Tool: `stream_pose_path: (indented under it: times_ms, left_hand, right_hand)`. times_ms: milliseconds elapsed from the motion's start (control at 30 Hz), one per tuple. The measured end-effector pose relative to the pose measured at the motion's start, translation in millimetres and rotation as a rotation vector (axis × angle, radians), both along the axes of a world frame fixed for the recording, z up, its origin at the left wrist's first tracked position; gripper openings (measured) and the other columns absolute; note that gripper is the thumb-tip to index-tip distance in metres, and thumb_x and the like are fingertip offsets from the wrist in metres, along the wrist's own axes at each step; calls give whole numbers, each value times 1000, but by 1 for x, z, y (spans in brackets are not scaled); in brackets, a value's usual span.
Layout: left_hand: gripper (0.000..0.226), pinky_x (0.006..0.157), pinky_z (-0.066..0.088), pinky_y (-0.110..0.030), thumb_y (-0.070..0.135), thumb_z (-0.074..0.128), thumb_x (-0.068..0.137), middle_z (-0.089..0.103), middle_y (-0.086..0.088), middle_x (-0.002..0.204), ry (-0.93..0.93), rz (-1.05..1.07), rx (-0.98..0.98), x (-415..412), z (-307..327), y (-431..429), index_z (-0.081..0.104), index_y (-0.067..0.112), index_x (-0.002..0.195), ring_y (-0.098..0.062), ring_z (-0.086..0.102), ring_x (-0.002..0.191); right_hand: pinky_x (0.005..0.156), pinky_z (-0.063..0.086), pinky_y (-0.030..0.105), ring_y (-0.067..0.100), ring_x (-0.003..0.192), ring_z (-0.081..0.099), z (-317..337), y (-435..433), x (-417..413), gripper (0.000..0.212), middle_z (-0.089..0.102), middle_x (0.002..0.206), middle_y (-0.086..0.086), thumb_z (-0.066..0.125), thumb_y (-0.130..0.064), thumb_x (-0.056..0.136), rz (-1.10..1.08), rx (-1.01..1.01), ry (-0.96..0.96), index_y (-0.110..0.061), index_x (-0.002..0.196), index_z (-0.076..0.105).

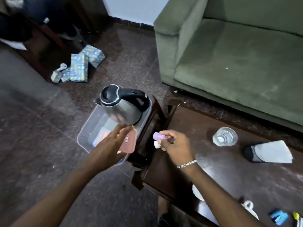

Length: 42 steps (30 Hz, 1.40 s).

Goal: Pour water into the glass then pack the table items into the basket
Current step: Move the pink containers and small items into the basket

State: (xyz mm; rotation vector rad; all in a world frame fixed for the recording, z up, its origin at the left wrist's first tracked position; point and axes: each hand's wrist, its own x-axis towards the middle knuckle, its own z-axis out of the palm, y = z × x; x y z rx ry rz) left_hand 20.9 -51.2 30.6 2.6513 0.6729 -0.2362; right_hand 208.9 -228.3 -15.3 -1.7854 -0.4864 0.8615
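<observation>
A clear plastic basket (85, 128) sits on a small dark stool left of the table. Inside it stand a steel kettle (122, 104) with a black lid and handle, and some flat packets. My left hand (109, 148) reaches over the basket's near right corner, holding a flat pink case (130, 141) at the rim. My right hand (173, 145) hovers at the table's left edge, pinching a small purple tube (157, 135) and a small white-capped item (156, 144). A glass (225, 136) with water stands on the dark wooden table (213, 174).
A grey-and-black sock (268, 151) lies right of the glass. A blue packet (278, 217), a yellow item and white objects sit at the table's near edge. A green sofa (237, 54) stands behind the table. Patterned boxes (80, 66) lie on the floor at back left.
</observation>
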Motion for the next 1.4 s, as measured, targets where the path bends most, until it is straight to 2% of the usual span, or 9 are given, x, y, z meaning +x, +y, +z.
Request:
stream_pose_path:
  times_ms: [100, 200, 400, 467, 633, 767, 933, 1200, 1400]
  left_hand:
    - [103, 108, 43, -33, 8, 89, 71, 33, -4, 160, 73, 89, -13, -41, -2, 48, 35, 19, 157, -28, 51, 138]
    - [101, 113, 39, -34, 4, 86, 70, 33, -10, 161, 140, 136, -8, -68, -13, 92, 35, 12, 157, -32, 49, 141]
    - [93, 116, 38, -38, 9, 86, 71, 40, -15, 159, 233, 61, 28, -94, -49, 154, 42, 5, 153, -33, 48, 142]
    - [92, 111, 41, -43, 12, 87, 69, 47, -16, 155, 256, -10, 97, -94, -59, 163, 46, 7, 151, -38, 53, 133]
    - [101, 89, 50, -46, 22, 88, 62, 47, 7, 154, 295, -99, 189, -89, -71, 175, 42, 28, 153, -31, 48, 111]
    - [99, 83, 51, -45, 38, 88, 62, 52, 8, 150, 320, -156, 219, -88, -80, 185, 46, 28, 151, -31, 48, 107]
    - [98, 77, 52, -43, 37, 91, 59, 56, 5, 147, 347, -224, 290, -85, -84, 191, 51, 26, 148, -31, 50, 103]
    - [117, 91, 50, -43, 42, 95, 61, 43, 6, 158, 399, -235, 269, -80, -80, 192, 36, 23, 160, -26, 47, 111]
    - [117, 93, 41, -41, 22, 100, 52, 49, -13, 155, 325, -212, 200, -78, -63, 184, 45, 9, 154, -35, 55, 115]
  right_hand:
    - [68, 58, 30, 13, 66, 70, -1, 50, -33, 11, 73, 73, -7, 74, -19, 78, 98, -45, -38, -24, 88, 76]
    - [67, 48, 15, -2, 66, 62, -7, 90, -59, 6, 68, 69, -16, 73, -27, 78, 174, -137, -128, -23, 82, 71]
    - [80, 47, 38, 37, 102, 63, -26, 144, -104, 17, 65, 109, 13, 59, -21, 89, 439, -387, -410, -9, 102, 61]
    - [81, 49, 40, 39, 101, 65, -31, 153, -111, 19, 63, 111, 14, 58, -17, 90, 486, -443, -488, -7, 106, 58]
    - [81, 53, 42, 38, 98, 69, -38, 163, -126, 29, 62, 115, 13, 61, -17, 89, 525, -493, -595, -5, 115, 55]
    - [78, 53, 42, 42, 97, 69, -40, 166, -131, 29, 64, 112, 16, 63, -15, 87, 518, -496, -584, -4, 113, 55]
    - [82, 52, 41, 42, 102, 67, -44, 165, -124, 34, 64, 114, 16, 69, -28, 89, 472, -498, -475, -7, 111, 54]
    - [85, 52, 44, 43, 102, 65, -49, 154, -127, 64, 62, 115, 17, 83, -30, 77, 493, -446, -420, -13, 121, 39]
    - [81, 52, 44, 40, 97, 64, -40, 136, -117, 76, 55, 117, 8, 85, -33, 70, 444, -352, -352, -23, 125, 34]
